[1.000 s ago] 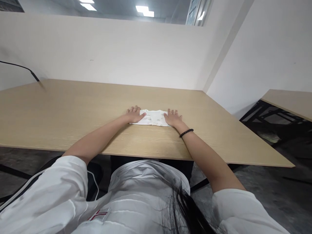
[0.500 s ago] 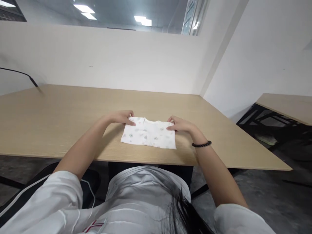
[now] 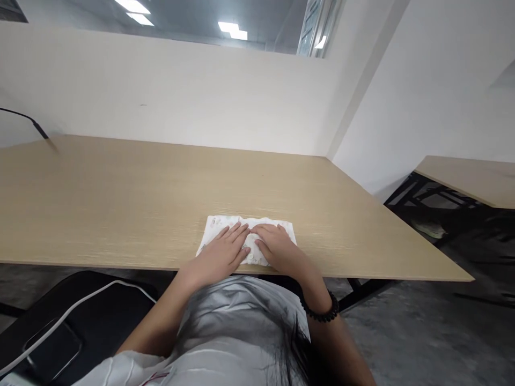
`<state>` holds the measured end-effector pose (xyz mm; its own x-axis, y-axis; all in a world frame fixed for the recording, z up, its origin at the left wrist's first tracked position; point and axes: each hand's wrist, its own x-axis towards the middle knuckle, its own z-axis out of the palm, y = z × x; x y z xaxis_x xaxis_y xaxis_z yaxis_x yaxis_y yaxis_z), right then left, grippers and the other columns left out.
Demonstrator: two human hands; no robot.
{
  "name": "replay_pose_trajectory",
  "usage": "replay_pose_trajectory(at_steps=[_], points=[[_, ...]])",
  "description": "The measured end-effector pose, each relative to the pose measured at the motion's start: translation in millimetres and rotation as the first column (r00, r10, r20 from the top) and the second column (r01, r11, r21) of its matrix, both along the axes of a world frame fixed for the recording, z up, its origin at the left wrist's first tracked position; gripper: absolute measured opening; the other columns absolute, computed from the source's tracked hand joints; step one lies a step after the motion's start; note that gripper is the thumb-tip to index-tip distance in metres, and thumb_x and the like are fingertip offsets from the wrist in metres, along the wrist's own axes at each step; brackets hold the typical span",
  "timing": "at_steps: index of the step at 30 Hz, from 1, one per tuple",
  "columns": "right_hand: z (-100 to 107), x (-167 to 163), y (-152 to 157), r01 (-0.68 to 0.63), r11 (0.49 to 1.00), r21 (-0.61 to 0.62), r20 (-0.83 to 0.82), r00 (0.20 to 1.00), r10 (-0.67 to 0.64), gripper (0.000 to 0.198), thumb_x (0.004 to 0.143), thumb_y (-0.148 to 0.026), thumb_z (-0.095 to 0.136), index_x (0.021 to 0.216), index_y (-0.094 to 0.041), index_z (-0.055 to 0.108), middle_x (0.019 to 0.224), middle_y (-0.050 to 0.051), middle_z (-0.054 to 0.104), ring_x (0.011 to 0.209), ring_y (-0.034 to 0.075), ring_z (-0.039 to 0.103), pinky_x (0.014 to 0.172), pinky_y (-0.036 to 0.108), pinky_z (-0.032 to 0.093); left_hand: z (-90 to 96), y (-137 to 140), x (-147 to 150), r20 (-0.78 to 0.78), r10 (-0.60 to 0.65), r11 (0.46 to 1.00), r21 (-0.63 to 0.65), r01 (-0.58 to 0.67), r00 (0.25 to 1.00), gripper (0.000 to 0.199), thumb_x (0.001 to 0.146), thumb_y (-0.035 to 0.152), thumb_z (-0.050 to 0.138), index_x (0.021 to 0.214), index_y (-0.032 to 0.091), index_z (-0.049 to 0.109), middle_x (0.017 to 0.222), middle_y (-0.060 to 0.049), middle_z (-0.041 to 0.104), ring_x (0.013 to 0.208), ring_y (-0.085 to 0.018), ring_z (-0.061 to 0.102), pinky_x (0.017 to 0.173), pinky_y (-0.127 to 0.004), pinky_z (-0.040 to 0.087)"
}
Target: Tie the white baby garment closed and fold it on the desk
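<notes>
A small white garment [image 3: 254, 257] with faint printed figures lies folded on the wooden table [image 3: 169, 193], close to its front edge. My left hand [image 3: 224, 250] rests on its left half, palm down with the fingers stretched out. On the right half lies my right hand [image 3: 278, 247], fingers bent slightly inward and thumb apart. The fingertips of both hands come near each other at the garment's middle. Neither hand grips the fabric, and much of the garment is hidden beneath them.
A black chair [image 3: 100, 316] with a white cable [image 3: 76, 304] across it stands at the lower left. A thin black rod [image 3: 39, 128] reaches over the table's far left. Behind is a white wall [image 3: 193, 96]; another table [image 3: 470, 174] stands to the right.
Both hands have let go of the garment's upper corners and now lie flat on top of it, closer together. The garment has moved toward me, to the table's front edge.
</notes>
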<state>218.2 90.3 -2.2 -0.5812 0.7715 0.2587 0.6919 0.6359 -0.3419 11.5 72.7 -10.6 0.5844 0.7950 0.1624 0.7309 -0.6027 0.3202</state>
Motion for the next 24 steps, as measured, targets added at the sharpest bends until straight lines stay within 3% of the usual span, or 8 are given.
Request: replay_pose_trajectory(at_steps=[2,5,10,13,17,20,24], points=[[-4.3,-3.4,-5.0,0.014,1.0,0.004,-0.04,0.999,-0.014,0.021,0.097,-0.016,0.042,0.109,-0.016,0.059,0.114,0.012,0.064,0.111,0.024,0.055,0.099,0.045,0.041,-4.6,-7.5,1.6,0.051,0.029,0.999,0.035,-0.03,0.998,0.049,0.103,0.038,0.028,0.146,0.016,0.041,0.153,-0.013,0.043,0.145,-0.024,0.032,0.119,-0.044,0.023],[-7.6,-4.8,-15.6,0.028,0.999,0.022,-0.137,0.99,-0.024,0.012,0.097,-0.016,0.047,0.095,-0.018,0.058,0.099,0.009,0.065,0.098,0.024,0.056,0.089,0.041,0.044,-1.1,-23.1,1.6,0.14,0.032,0.997,0.064,-0.041,0.99,0.039,0.101,0.031,0.035,0.135,0.02,0.051,0.135,-0.011,0.057,0.128,-0.025,0.047,0.109,-0.044,0.036],[-3.8,-4.8,-51.6,-0.113,0.993,-0.041,-0.248,0.964,0.099,0.009,0.095,-0.015,0.05,0.092,-0.021,0.055,0.094,0.006,0.063,0.093,0.022,0.056,0.085,0.037,0.043,14.9,-56.1,-1.0,0.131,0.054,0.998,-0.05,-0.048,0.99,0.025,0.1,0.032,0.039,0.104,0.02,0.06,0.1,-0.008,0.064,0.095,-0.025,0.056,0.086,-0.042,0.045],[-1.1,-0.3,-79.7,-0.257,0.952,-0.166,-0.274,0.94,0.205,0.007,0.092,-0.015,0.055,0.09,-0.022,0.054,0.092,0.003,0.063,0.089,0.019,0.058,0.082,0.033,0.044,21.1,-74.0,-5.9,0.132,-0.049,0.97,-0.228,0.079,0.99,0.02,0.099,0.035,0.045,0.093,0.022,0.059,0.09,-0.004,0.063,0.087,-0.022,0.057,0.079,-0.035,0.044],[-11.5,6.6,-101.4,-0.325,0.877,-0.354,-0.279,0.932,0.233,0.01,0.086,-0.014,0.059,0.087,-0.023,0.054,0.086,-0.001,0.063,0.079,0.016,0.058,0.07,0.027,0.043,12.6,-83.2,-8.4,0.285,-0.188,0.844,-0.443,0.303,0.94,0.008,0.093,0.03,0.056,0.093,0.023,0.059,0.094,0.001,0.068,0.085,-0.016,0.061,0.073,-0.025,0.044],[-28.8,4.5,-101.4,-0.218,0.904,-0.367,-0.271,0.955,0.12,0.009,0.086,-0.014,0.057,0.087,-0.022,0.053,0.085,0.0,0.064,0.076,0.016,0.058,0.067,0.027,0.041,-2.2,-78.3,-4.6,0.296,-0.079,0.872,-0.442,0.209,0.952,0.011,0.092,0.033,0.058,0.091,0.023,0.062,0.088,0.002,0.07,0.079,-0.016,0.063,0.068,-0.024,0.043],[-42.8,-1.2,-96.7,-0.1,0.959,-0.265,-0.333,0.943,0.006,0.006,0.087,-0.017,0.057,0.087,-0.023,0.054,0.083,0.0,0.065,0.076,0.017,0.058,0.066,0.028,0.04,-10.3,-69.2,-0.1,0.271,0.073,0.909,-0.413,0.048,0.96,0.016,0.091,0.037,0.06,0.088,0.025,0.069,0.086,0.002,0.072,0.078,-0.017,0.064,0.067,-0.025,0.042]])
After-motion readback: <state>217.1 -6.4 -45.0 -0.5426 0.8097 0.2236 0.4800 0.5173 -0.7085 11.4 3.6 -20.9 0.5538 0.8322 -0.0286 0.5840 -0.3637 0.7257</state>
